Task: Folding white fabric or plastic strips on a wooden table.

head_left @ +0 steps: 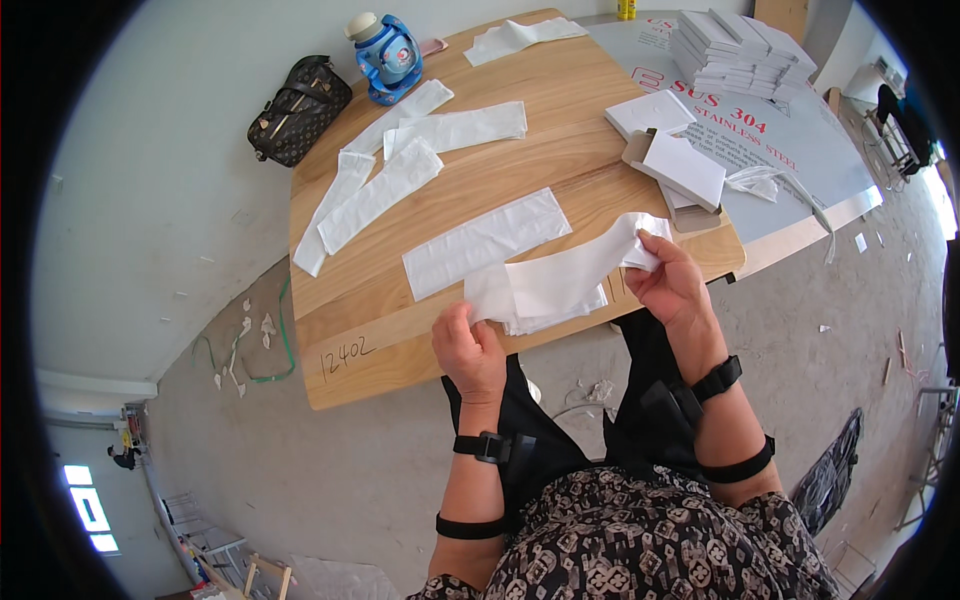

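Note:
A long white fabric piece is stretched between both hands over the near edge of the wooden table. My left hand pinches its left end. My right hand grips the bunched right end. More white fabric lies folded under it on the table edge. A flat white fabric strip lies just beyond, on the wood.
Several more white strips are spread toward the far left of the table. A blue bottle and a brown patterned bag sit at the far corner. White boxes and a stack rest on a grey sheet.

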`<act>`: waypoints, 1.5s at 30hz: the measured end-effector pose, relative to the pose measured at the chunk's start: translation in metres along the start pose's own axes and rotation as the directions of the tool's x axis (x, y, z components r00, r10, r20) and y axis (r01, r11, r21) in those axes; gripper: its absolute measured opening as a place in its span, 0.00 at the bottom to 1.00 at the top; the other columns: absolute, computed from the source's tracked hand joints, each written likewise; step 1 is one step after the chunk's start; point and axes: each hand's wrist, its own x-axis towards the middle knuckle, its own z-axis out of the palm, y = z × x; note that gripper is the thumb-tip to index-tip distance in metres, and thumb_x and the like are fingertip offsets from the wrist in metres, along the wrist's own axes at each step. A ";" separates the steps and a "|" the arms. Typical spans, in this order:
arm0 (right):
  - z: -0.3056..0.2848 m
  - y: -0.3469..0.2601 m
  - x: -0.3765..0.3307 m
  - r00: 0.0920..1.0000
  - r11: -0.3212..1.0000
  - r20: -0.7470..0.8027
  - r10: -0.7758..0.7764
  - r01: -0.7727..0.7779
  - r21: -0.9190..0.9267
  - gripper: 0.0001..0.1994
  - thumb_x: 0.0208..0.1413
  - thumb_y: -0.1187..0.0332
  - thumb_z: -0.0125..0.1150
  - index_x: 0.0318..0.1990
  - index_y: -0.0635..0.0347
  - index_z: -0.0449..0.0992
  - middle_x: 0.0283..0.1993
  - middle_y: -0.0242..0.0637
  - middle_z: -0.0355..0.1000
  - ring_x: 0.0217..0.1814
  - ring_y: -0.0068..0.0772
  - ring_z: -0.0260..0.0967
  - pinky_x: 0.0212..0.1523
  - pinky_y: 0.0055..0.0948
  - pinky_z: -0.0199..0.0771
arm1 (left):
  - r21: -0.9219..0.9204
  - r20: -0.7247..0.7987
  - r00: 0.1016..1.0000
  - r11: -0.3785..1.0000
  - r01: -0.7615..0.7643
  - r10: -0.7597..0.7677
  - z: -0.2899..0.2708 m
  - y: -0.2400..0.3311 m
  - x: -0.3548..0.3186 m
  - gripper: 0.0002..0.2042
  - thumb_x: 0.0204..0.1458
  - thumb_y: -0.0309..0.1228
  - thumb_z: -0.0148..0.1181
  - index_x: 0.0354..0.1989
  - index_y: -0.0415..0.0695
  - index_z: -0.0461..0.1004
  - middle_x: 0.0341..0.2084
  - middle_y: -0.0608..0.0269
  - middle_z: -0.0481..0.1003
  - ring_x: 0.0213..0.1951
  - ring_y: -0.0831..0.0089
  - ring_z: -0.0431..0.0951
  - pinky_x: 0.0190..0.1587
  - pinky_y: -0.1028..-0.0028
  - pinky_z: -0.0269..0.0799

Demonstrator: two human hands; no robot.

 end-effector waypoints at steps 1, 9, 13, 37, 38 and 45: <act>-0.003 0.001 0.002 1.000 1.000 -0.001 0.000 0.000 0.000 0.09 0.58 0.74 0.57 0.45 0.62 0.69 0.37 0.34 0.73 0.32 0.26 0.70 0.21 0.20 0.65 | 0.000 0.001 1.000 1.000 0.001 -0.001 -0.001 0.001 0.001 0.17 0.40 0.16 0.53 0.42 0.40 0.69 0.40 0.54 0.74 0.43 0.53 0.73 0.44 0.57 0.68; 0.013 0.004 -0.006 0.996 0.998 0.060 0.062 -0.064 0.017 0.08 0.57 0.74 0.58 0.44 0.60 0.71 0.37 0.34 0.73 0.32 0.26 0.71 0.23 0.21 0.67 | 0.007 0.113 0.983 0.989 -0.145 0.144 -0.006 0.023 0.012 0.25 0.37 0.26 0.62 0.49 0.40 0.68 0.49 0.52 0.70 0.55 0.49 0.66 0.59 0.54 0.57; 0.060 0.014 -0.029 0.995 0.988 0.085 0.060 -0.047 -0.148 0.09 0.54 0.72 0.62 0.43 0.58 0.75 0.40 0.35 0.74 0.33 0.26 0.73 0.31 0.25 0.74 | -0.015 0.199 0.969 0.989 -0.146 0.146 -0.011 0.033 0.015 0.28 0.37 0.28 0.64 0.52 0.40 0.67 0.52 0.52 0.68 0.59 0.49 0.62 0.62 0.53 0.53; -0.016 0.052 -0.023 0.859 0.151 0.399 -0.321 0.462 -0.874 0.08 0.49 0.73 0.62 0.34 0.70 0.76 0.23 0.38 0.74 0.25 0.24 0.71 0.27 0.26 0.69 | -0.741 0.058 0.580 0.354 0.570 -0.812 -0.071 -0.072 0.030 0.12 0.51 0.22 0.56 0.44 0.32 0.71 0.39 0.57 0.74 0.41 0.67 0.76 0.47 0.68 0.72; -0.016 0.053 -0.025 0.844 0.080 0.418 -0.335 0.467 -0.880 0.08 0.49 0.73 0.62 0.34 0.68 0.77 0.23 0.40 0.74 0.24 0.29 0.72 0.27 0.28 0.70 | -0.740 0.059 0.579 0.354 0.572 -0.813 -0.070 -0.073 0.027 0.12 0.51 0.22 0.56 0.44 0.32 0.71 0.39 0.57 0.74 0.41 0.67 0.76 0.47 0.68 0.72; -0.013 0.058 -0.038 0.737 -0.269 0.593 -0.325 0.529 -0.805 0.10 0.47 0.70 0.63 0.37 0.63 0.75 0.23 0.43 0.73 0.25 0.46 0.73 0.27 0.37 0.72 | -0.040 -0.478 0.804 0.924 0.381 -0.353 -0.078 -0.071 0.021 0.22 0.41 0.15 0.54 0.49 0.39 0.68 0.47 0.54 0.70 0.55 0.58 0.66 0.57 0.59 0.62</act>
